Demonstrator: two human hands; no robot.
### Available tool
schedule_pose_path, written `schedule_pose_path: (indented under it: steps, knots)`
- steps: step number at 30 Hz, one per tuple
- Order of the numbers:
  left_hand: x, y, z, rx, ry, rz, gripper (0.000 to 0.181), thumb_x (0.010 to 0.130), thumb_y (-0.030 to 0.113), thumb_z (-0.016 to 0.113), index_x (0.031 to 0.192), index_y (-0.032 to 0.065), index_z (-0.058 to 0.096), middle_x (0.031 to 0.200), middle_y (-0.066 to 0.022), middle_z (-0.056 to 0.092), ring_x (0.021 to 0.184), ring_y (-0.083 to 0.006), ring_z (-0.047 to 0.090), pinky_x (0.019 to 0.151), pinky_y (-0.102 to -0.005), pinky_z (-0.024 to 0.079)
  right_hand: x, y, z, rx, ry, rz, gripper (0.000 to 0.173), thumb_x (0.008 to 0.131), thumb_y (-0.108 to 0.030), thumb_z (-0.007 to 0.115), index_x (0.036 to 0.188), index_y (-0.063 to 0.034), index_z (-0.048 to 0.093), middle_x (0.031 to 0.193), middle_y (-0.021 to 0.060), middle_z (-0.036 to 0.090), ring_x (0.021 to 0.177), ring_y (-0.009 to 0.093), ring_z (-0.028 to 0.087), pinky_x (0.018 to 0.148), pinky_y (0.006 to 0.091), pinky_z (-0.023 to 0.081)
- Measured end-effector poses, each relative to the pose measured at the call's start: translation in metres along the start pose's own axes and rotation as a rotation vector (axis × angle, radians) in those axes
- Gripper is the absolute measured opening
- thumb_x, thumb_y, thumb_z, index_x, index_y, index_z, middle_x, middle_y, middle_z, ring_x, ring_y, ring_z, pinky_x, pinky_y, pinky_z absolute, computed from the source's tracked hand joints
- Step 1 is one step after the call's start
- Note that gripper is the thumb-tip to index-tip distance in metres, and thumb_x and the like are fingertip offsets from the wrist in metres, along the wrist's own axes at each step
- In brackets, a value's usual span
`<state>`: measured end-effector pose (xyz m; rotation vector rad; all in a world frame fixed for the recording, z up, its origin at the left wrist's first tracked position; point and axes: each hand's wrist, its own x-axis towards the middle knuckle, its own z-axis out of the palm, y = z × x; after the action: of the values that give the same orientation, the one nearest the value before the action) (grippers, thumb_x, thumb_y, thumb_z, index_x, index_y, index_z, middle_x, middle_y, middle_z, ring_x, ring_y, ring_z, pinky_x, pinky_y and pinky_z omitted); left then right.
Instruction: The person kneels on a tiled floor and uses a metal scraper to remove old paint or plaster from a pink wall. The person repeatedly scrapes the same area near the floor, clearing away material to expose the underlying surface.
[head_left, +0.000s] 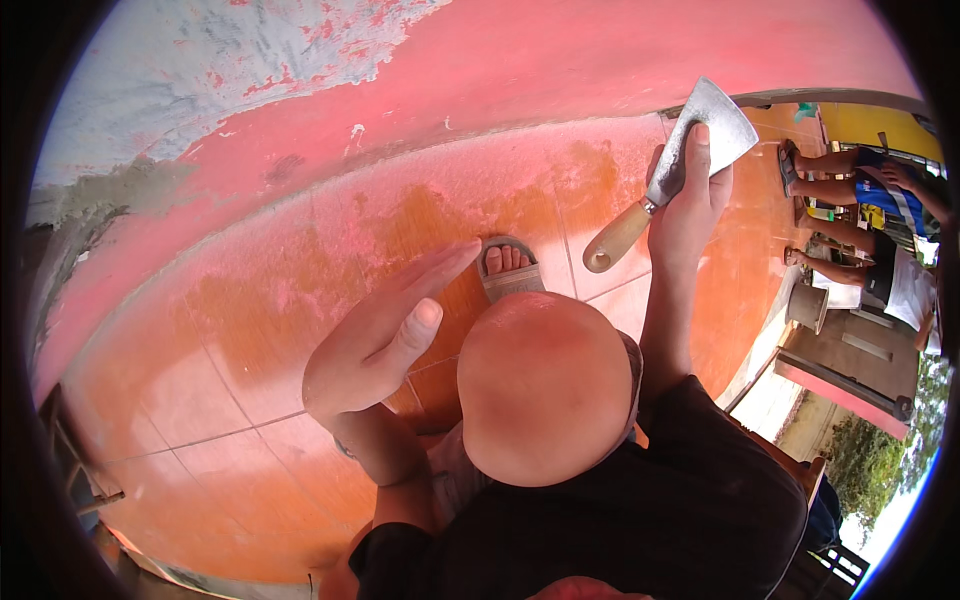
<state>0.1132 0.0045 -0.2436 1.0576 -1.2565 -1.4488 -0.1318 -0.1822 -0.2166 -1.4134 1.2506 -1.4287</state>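
Observation:
My right hand (694, 187) grips a paint scraper (716, 124) by its metal blade, with the thumb on the face of the blade. Its wooden handle (619, 238) points down and left. My left hand (382, 341) is empty, held flat with the fingers extended and the thumb apart, left of my bare knee (547, 382). Ahead rises a pink painted wall (480, 82) with a large pale patch (247, 52) where paint is gone. Pink dust or flakes lie on the orange tiled floor (420, 217) along its foot.
My sandalled foot (510, 262) rests on the tiles near the wall. At the right, people in shorts (885, 187) stand farther off, beside a grey round container (808, 306). A dark bar-like object (101, 502) juts in at the far left.

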Motion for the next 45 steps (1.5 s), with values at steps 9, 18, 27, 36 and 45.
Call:
schedule_pose_path:
  steps: [9, 18, 27, 36, 45]
  knots:
    - [0.016, -0.031, -0.012, 0.64, 0.448, -0.265, 0.063, 0.108, 0.049, 0.036, 0.141, -0.0021, 0.051, 0.14, -0.0225, 0.056, 0.13, -0.0373, 0.053, 0.112, -0.0397, 0.037, -0.055, 0.064, 0.067, 0.087, -0.68, 0.565, 0.033, 0.104, -0.032, 0.057, 0.119, -0.0024, 0.058, 0.091, -0.0014, 0.059, 0.076, 0.004, 0.052, 0.062, 0.0234, 0.043]
    - [-0.008, -0.085, -0.034, -0.203, 0.395, -0.204, 0.058, 0.106, 0.048, 0.043, 0.137, 0.0004, 0.055, 0.122, -0.012, 0.064, 0.108, -0.023, 0.061, 0.1, -0.0361, 0.043, -0.087, 0.032, 0.166, 0.269, -0.905, 0.244, 0.034, 0.107, -0.037, 0.05, 0.109, -0.0038, 0.053, 0.087, -0.001, 0.058, 0.072, 0.004, 0.051, 0.062, 0.0242, 0.045]
    - [0.018, -0.096, -0.01, -0.576, 0.514, 0.146, 0.036, 0.106, 0.041, 0.047, 0.111, 0.0053, 0.053, 0.077, -0.0008, 0.052, 0.059, -0.0062, 0.045, 0.052, -0.0231, 0.035, -0.106, 0.047, 0.184, 0.311, -0.639, 0.101, 0.034, 0.107, -0.035, 0.05, 0.116, -0.0026, 0.051, 0.094, -0.0005, 0.058, 0.08, 0.004, 0.05, 0.069, 0.0237, 0.044]
    - [0.033, -0.083, 0.003, -0.663, 0.675, 0.323, 0.028, 0.106, 0.033, 0.05, 0.109, 0.0049, 0.049, 0.056, 0.007, 0.038, 0.041, -0.0032, 0.029, 0.041, -0.0214, 0.024, -0.101, 0.014, 0.2, 0.246, -0.513, -0.094, 0.034, 0.107, -0.032, 0.05, 0.12, 0.0001, 0.052, 0.099, 0.0026, 0.059, 0.084, 0.007, 0.052, 0.071, 0.0246, 0.044]
    - [0.054, -0.101, 0.024, -0.91, 0.606, 0.332, 0.042, 0.098, 0.044, 0.057, 0.117, 0.0083, 0.046, 0.073, -0.0009, 0.055, 0.051, -0.005, 0.047, 0.04, -0.0186, 0.031, -0.087, 0.024, 0.187, 0.103, -0.609, -0.105, 0.04, 0.106, -0.031, 0.052, 0.127, 0.0027, 0.048, 0.106, 0.0082, 0.06, 0.091, 0.012, 0.055, 0.078, 0.0297, 0.047]
